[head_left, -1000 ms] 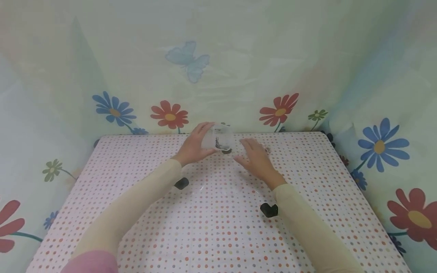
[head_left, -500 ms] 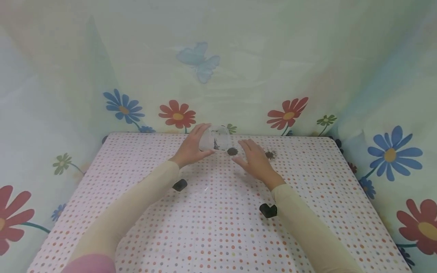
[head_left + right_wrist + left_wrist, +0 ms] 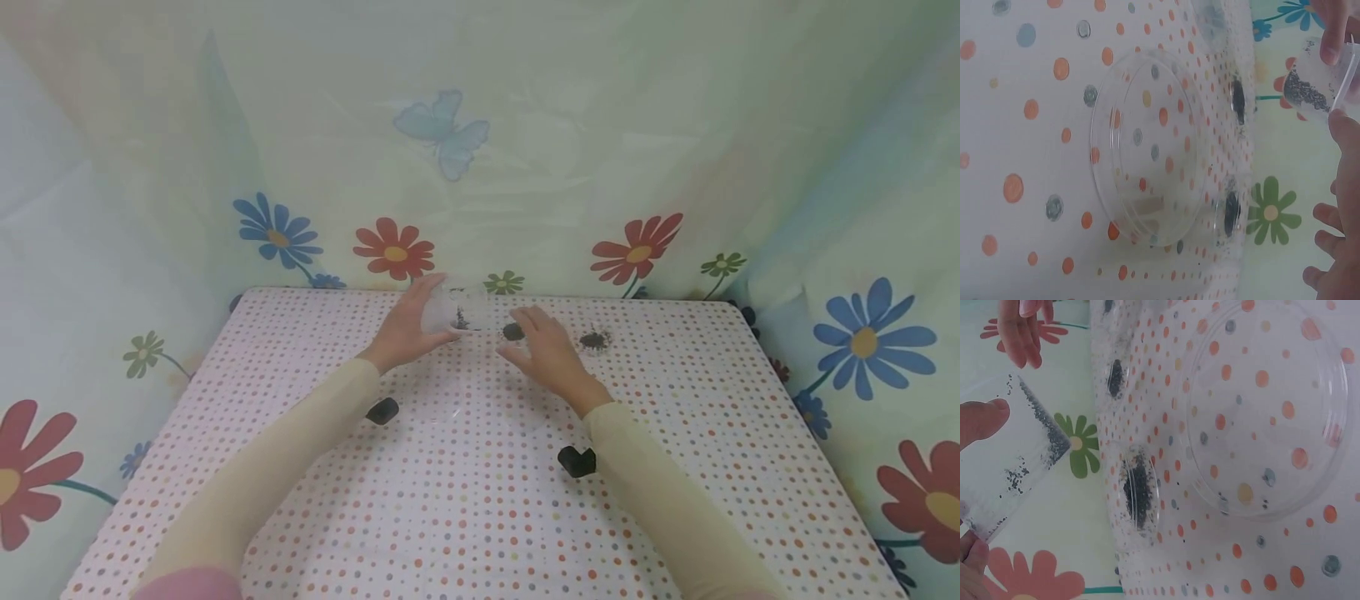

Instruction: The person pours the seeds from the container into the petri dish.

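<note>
My left hand [image 3: 405, 333] grips a clear plastic cup [image 3: 461, 310], tipped on its side near the back edge of the table. Black granules [image 3: 1054, 444] cling inside it, gathered along one side. My right hand [image 3: 547, 350] hovers just right of the cup with fingers spread, holding nothing. Behind and beside it lie two small clear dishes with dark granules: the left dish [image 3: 1138, 494] and the right dish [image 3: 595, 340], with loose grains scattered around it. In front of these, between my forearms, sits a large clear round dish [image 3: 1100, 144] with a few specks in it.
A white dotted cloth [image 3: 450, 517] covers the table. Its back edge meets a flowered hanging sheet [image 3: 570, 150], which also encloses both sides. A dark block [image 3: 383, 411] sits beside the left sleeve, and another dark block [image 3: 577, 461] beside the right sleeve.
My left hand has moved left with the cup, away from above the left small dish, which now shows more. My right hand has drifted slightly left. The head view has turned a little.
</note>
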A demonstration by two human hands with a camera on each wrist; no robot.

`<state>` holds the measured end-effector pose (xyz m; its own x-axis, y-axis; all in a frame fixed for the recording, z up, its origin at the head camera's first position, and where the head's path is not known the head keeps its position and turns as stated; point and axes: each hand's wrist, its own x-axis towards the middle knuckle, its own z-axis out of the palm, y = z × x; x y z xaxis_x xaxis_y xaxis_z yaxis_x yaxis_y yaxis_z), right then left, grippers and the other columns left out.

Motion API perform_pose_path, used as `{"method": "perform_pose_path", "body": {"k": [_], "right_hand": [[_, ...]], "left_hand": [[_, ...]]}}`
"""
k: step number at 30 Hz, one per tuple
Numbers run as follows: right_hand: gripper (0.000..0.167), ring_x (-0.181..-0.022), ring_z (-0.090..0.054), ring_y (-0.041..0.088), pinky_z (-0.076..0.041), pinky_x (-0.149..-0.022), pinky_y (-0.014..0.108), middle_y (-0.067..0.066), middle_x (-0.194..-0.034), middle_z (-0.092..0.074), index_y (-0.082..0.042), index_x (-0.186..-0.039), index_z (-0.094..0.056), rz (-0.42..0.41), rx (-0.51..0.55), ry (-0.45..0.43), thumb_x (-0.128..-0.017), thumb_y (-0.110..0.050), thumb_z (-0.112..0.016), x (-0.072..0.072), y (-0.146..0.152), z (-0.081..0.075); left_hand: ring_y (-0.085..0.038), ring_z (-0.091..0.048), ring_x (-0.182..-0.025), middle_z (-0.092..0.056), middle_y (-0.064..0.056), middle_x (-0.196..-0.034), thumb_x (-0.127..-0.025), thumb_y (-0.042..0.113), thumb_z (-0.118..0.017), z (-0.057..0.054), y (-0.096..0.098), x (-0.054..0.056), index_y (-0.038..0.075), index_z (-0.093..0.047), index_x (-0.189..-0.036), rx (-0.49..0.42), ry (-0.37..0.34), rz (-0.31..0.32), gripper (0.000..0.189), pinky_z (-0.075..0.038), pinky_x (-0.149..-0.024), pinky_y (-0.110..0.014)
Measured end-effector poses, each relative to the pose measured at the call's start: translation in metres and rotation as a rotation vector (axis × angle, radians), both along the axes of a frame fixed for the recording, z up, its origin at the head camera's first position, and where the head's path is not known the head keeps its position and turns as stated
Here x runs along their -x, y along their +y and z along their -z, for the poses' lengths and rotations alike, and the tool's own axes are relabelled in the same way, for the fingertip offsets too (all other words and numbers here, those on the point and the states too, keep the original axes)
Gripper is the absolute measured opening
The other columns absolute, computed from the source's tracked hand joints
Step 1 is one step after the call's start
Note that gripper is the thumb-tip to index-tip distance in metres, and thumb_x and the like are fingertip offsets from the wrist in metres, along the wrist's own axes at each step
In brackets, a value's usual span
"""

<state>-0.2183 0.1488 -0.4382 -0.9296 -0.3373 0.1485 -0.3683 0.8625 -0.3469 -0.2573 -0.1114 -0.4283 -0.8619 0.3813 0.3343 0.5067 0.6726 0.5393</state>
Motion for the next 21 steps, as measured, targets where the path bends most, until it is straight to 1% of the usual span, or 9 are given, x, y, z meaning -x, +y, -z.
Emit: {"method": "perform_pose_path", "body": {"k": [5,7,11,16,21], "right_hand": [[0.07,-0.145,-0.027,0.035,-0.021,-0.12,0.055,0.017,-0.153,-0.035,-0.007,-0.148,-0.034,-0.006,-0.006,-0.005,-0.095,-0.049,-0.053,-0.001,-0.005,-0.001],[0.07,-0.145,-0.028,0.035,-0.022,-0.12,0.054,0.017,-0.153,-0.035,-0.008,-0.148,-0.034,-0.007,-0.007,-0.002,-0.095,-0.05,-0.052,-0.001,-0.006,-0.001],[0.07,-0.145,-0.028,0.034,-0.022,-0.12,0.054,0.017,-0.153,-0.036,-0.007,-0.148,-0.035,-0.016,0.003,-0.005,-0.095,-0.05,-0.053,-0.001,-0.009,-0.001],[0.071,-0.145,-0.027,0.035,-0.022,-0.12,0.055,0.018,-0.153,-0.035,-0.006,-0.148,-0.035,-0.021,-0.012,-0.004,-0.095,-0.05,-0.053,0.0,-0.013,-0.001],[0.07,-0.143,-0.031,0.034,-0.025,-0.119,0.054,0.017,-0.152,-0.037,-0.007,-0.147,-0.036,-0.026,-0.029,0.019,-0.094,-0.05,-0.054,0.002,-0.017,0.001]], "left_hand": [[-0.024,-0.037,-0.14,-0.036,-0.001,-0.153,-0.077,0.036,-0.08,0.002,-0.008,-0.005,0.022,-0.031,-0.149,-0.022,-0.009,-0.024,0.089,-0.039,-0.112,-0.049],[-0.025,-0.037,-0.141,-0.035,-0.002,-0.154,-0.077,0.037,-0.08,0.002,-0.011,-0.007,0.021,-0.03,-0.15,-0.031,-0.027,-0.039,0.09,-0.039,-0.112,-0.05],[-0.027,-0.034,-0.143,-0.032,-0.004,-0.156,-0.077,0.036,-0.081,0.004,-0.016,-0.009,0.017,-0.028,-0.151,-0.021,-0.052,-0.075,0.093,-0.038,-0.113,-0.05],[-0.026,-0.036,-0.142,-0.034,-0.003,-0.155,-0.075,0.034,-0.083,0.008,-0.021,-0.008,0.017,-0.03,-0.15,-0.018,-0.039,-0.099,0.094,-0.038,-0.113,-0.049],[-0.026,-0.038,-0.14,-0.037,-0.004,-0.153,-0.075,0.034,-0.082,0.008,-0.025,-0.009,0.019,-0.03,-0.15,-0.028,-0.038,-0.11,0.093,-0.04,-0.112,-0.05]]}}
